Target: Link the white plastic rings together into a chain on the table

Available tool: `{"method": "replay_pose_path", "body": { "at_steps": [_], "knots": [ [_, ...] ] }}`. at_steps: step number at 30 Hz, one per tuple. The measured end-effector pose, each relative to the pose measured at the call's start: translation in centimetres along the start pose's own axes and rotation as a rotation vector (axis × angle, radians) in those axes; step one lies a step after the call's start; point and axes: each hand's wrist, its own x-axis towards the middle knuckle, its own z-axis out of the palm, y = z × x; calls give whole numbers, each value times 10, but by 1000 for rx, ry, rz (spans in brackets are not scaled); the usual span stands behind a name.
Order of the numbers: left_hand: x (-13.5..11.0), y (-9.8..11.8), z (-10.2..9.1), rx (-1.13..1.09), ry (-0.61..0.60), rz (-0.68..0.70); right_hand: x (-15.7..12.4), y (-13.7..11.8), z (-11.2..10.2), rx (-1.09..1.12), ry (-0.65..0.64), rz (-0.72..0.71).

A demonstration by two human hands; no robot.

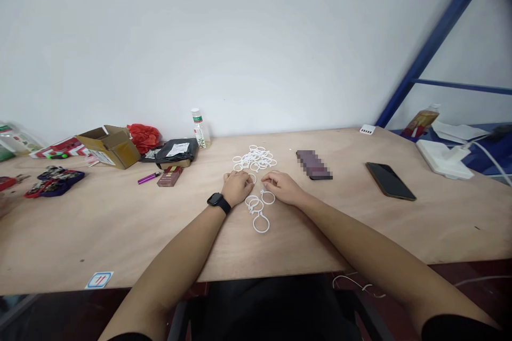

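Observation:
Both my hands rest at the middle of the table, fingers curled toward each other. My left hand (237, 187), with a black watch on its wrist, is closed at the edge of a white plastic ring (255, 178). Opposite it, my right hand (281, 186) has thumb and fingers pinched together; whatever is between the tips is too small to make out. Just beyond the hands lies a loose pile of similar white rings (256, 155). Nearer to me are several more, among them a single ring (268, 197) by my right hand and a front ring (261, 231) with a small tab.
To the left stand a clear bottle (201, 129), a black package (176, 154), a maroon box (170, 176), a purple lighter (148, 178) and an open carton (110, 148). On the right lie a partly pixelated phone (314, 165), a dark phone (390, 181) and a white power strip (444, 160).

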Motion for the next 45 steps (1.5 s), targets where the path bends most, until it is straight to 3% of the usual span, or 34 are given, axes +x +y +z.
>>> {"method": "replay_pose_path", "body": {
  "at_steps": [5, 9, 14, 21, 41, 45],
  "knots": [
    [3, 3, 1, -205, 37, 180, 0, 1, -1, 52, 60, 49],
    [0, 12, -1, -298, 99, 306, 0, -2, 0, 86, 15, -10],
    [-6, 23, -4, -316, 163, 252, 0, -7, -4, 126, 31, -32],
    [-5, 21, -5, -425, 217, 176, -2, -9, -4, 132, 71, -7],
    [-1, 21, -8, -429, 175, 140, -4, -12, 4, 130, -19, -32],
    [-2, 18, -9, -469, 104, 139, -3, -7, 2, 143, 14, -29]
  ]
}}
